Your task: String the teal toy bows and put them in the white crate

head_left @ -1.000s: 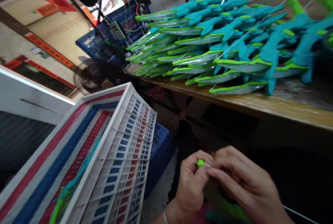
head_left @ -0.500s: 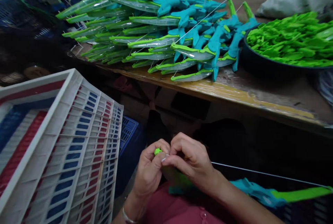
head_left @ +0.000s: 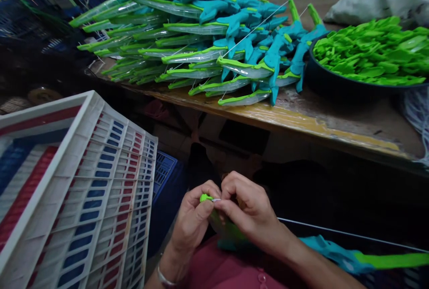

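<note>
A toy bow with a teal middle (head_left: pixel 330 251) and lime-green limbs lies across my lap, its far limb (head_left: pixel 395 260) stretching to the right edge. My left hand (head_left: pixel 193 217) is closed round the bow's other green tip (head_left: pixel 205 197), thumb pressed against it. Close beside it, my right hand (head_left: pixel 246 206) pinches the end of a white string (head_left: pixel 216 200) at that tip. A taut white length of string (head_left: pixel 335 231) runs from behind my right forearm towards the far limb. My fingers hide part of the string's end, and the near limb is blurred beneath my hands.
Finished-looking teal and green bows (head_left: pixel 208 38) are piled on the wooden table (head_left: pixel 288 121) ahead. A dark basin (head_left: pixel 355 84) of green plastic parts stands right of them, with white strings (head_left: pixel 417 112) beside it. White plastic crates (head_left: pixel 110 190) stand at my left.
My hands stay together at the bow tip. My left thumb has shifted, so more of the green tip and the string's end shows. The view has moved slightly.
</note>
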`<state>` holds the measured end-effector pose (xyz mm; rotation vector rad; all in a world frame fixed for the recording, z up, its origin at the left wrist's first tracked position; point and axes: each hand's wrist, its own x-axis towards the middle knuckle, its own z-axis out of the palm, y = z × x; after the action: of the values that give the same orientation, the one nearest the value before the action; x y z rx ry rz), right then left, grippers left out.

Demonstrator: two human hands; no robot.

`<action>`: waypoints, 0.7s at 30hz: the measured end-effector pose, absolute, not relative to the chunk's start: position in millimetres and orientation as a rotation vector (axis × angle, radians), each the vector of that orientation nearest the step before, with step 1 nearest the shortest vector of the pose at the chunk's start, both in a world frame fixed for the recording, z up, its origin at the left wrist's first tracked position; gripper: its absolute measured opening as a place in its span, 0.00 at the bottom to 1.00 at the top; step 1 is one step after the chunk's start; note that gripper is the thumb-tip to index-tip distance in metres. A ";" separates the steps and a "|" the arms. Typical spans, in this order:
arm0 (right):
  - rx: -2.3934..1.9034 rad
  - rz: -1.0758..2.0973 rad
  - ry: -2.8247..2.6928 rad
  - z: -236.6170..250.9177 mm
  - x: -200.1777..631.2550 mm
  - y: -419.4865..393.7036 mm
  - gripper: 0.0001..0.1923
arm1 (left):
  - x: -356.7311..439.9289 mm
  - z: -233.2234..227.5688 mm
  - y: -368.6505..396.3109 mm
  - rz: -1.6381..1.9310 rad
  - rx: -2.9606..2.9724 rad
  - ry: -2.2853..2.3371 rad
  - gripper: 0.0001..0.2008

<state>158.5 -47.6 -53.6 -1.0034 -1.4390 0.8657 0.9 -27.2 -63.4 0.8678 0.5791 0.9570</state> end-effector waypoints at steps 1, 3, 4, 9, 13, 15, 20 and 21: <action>-1.004 0.870 -1.431 -54.5 158.4 -47.8 0.13 | -0.1 -63.4 -26.6 0.928 0.843 0.555 0.07; -0.978 0.831 -1.478 -56.7 159.8 -46.5 0.13 | -1.7 -63.0 -25.2 0.879 0.806 0.527 0.05; -0.956 0.797 -1.527 -58.0 160.9 -45.0 0.13 | -2.0 -62.5 -24.5 0.867 0.796 0.526 0.05; -0.871 0.556 -1.733 -62.8 163.7 -36.9 0.12 | 1.0 -60.0 -24.6 0.934 0.826 0.649 0.11; -0.904 0.623 -1.751 -57.3 163.0 -40.9 0.09 | 4.5 -64.8 -31.4 1.037 0.897 0.812 0.13; -0.941 0.726 -1.736 -52.1 163.8 -45.0 0.08 | 6.0 -67.9 -34.4 1.056 0.893 0.860 0.13; -0.984 0.696 -1.731 -46.6 165.2 -48.4 0.07 | 7.6 -68.1 -33.5 1.000 0.847 0.868 0.14; -0.974 0.638 -1.756 -47.5 164.8 -47.8 0.08 | 7.5 -67.2 -32.7 0.987 0.849 0.867 0.14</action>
<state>164.8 -47.8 -47.5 -0.9738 -1.7564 0.6380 7.5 -32.7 -67.2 0.8491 0.8671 0.9869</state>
